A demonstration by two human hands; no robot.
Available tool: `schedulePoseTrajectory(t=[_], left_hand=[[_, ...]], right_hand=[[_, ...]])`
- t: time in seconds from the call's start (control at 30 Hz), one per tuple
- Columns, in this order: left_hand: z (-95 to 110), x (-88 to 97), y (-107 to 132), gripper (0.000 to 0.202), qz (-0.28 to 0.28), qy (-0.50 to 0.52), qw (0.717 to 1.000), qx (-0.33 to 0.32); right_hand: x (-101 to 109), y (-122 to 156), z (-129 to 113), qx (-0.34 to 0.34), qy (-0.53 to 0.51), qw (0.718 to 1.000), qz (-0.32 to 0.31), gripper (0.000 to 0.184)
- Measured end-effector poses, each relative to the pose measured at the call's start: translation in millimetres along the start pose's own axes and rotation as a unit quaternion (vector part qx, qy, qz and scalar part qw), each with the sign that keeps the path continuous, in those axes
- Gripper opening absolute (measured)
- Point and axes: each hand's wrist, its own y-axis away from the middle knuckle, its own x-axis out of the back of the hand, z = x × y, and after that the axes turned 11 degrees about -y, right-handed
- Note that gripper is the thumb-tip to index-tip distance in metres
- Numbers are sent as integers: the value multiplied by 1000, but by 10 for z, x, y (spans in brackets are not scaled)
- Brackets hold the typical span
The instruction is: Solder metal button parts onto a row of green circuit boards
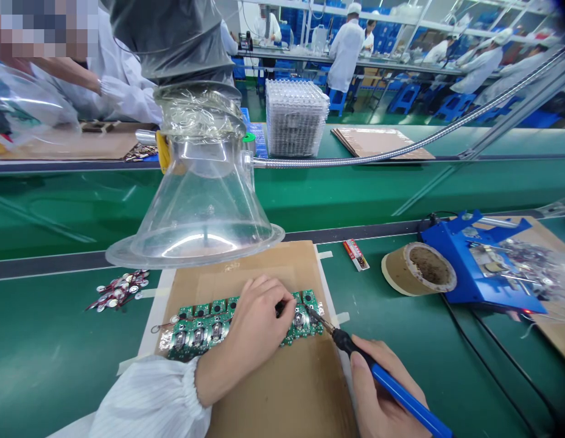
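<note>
A strip of green circuit boards (204,325) lies on a brown cardboard mat (291,389) in front of me. My left hand (255,322) rests on the strip with its fingers curled, pinching something thin and dark near the strip's right end. My right hand (383,395) grips a blue-handled soldering iron (392,386) like a pen. The iron's tip (315,316) touches the rightmost board. A clear funnel-shaped fume hood (195,207) hangs just above the boards.
Small metal parts with red wires (118,291) lie at the left. A round tip-cleaner tin (419,267) and blue iron stand (478,261) sit at right, with black cables trailing. Stacked clear trays (295,115) stand beyond the conveyor. A co-worker's sleeve (122,91) is at upper left.
</note>
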Motion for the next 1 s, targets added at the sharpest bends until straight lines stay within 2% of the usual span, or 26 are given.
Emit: schedulePoseTrajectory(t=[0.3,0.5,0.83,1.0], left_hand=[[8,-7,7,25,6,-3,1000,0],[5,1,2,25,4,-4,1000,0],[16,11,6,25,0,-11,1000,0],[20,8,12,25,2,-11,1000,1]], right_hand=[[13,-21,11,0,3,1000,0,9],[94,-78,131,80,11,996,-27,9],[7,-28,12,10,-4,1000,6,9],[-26,-29,-23,17,1,1000,-16,10]])
